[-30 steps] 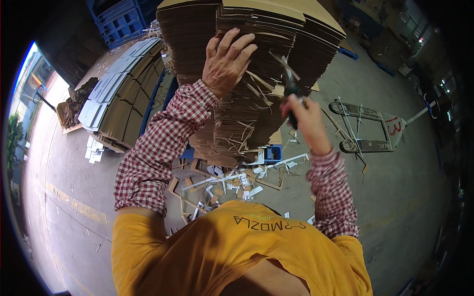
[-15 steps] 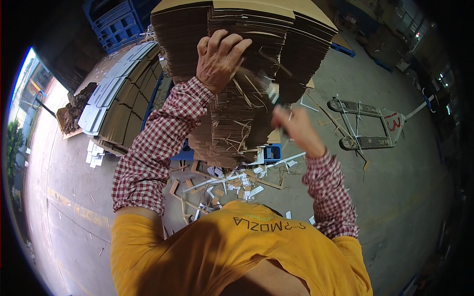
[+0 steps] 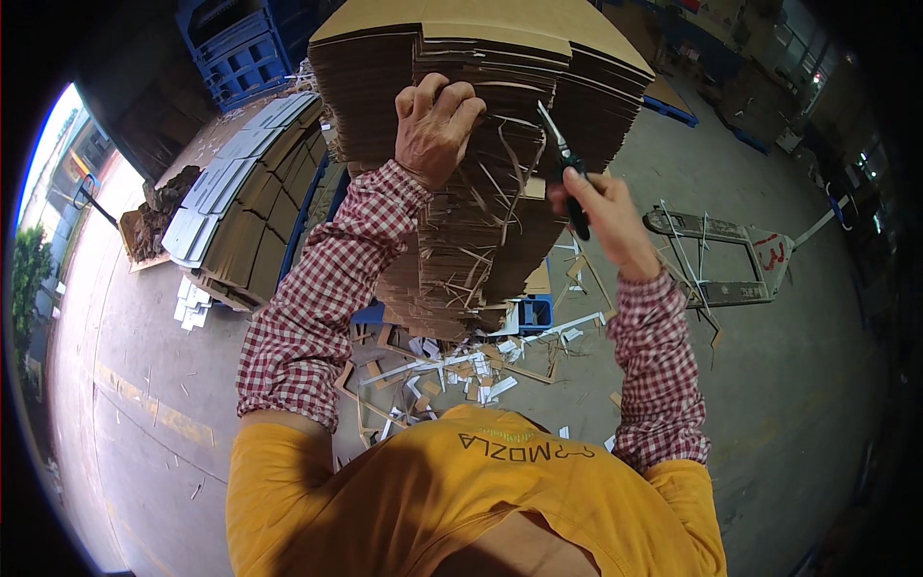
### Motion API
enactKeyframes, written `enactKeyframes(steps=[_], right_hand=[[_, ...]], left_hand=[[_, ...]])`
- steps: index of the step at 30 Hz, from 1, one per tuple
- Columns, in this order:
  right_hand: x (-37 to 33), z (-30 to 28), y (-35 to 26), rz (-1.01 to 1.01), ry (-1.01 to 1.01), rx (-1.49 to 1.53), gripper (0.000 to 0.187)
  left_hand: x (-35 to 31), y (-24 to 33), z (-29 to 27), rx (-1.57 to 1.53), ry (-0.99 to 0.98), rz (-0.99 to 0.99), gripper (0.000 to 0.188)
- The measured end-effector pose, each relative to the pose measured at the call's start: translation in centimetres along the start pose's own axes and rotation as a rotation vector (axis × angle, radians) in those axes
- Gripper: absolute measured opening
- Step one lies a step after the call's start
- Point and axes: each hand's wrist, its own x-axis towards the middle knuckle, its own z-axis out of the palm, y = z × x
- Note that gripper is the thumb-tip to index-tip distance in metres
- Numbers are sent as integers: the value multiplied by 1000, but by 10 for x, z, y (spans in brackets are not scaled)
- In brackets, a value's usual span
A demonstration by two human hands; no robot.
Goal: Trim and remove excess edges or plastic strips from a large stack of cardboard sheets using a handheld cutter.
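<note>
A tall stack of brown cardboard sheets [image 3: 490,29] rises in front of me, with torn strips hanging from its near face. My left hand [image 3: 435,130] is pressed against that face on the left, its fingers curled over the sheet edges; the fingertips are hidden. Right of it, my right hand [image 3: 608,216] is closed round the dark handle of a knife [image 3: 569,163]. The pointed, bright blade is tilted up and to the left, close in front of the stack. Whether it touches the cardboard, I cannot tell.
White and brown cardboard scraps [image 3: 471,370] litter the floor below the stack, beside a blue pallet [image 3: 535,313]. Lower stacks of white-topped cardboard [image 3: 240,183] stand at the left. A pallet jack [image 3: 726,255] lies to the right. A blue metal container [image 3: 231,53] stands far left.
My right hand and the knife, blurred before, have moved up and right, away from the torn strips. My left hand keeps its hold on the stack; the whole view has shifted slightly.
</note>
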Motion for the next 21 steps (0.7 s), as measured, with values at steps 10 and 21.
enactKeyframes(steps=[10,21], right_hand=[[-37,-11,25,1,-117,-200,39],[-49,47,67,155,-379,-155,36]], left_hand=[[10,-5,-19,-75,-98,92,18],[3,6,-55,-242,-135,28,43]])
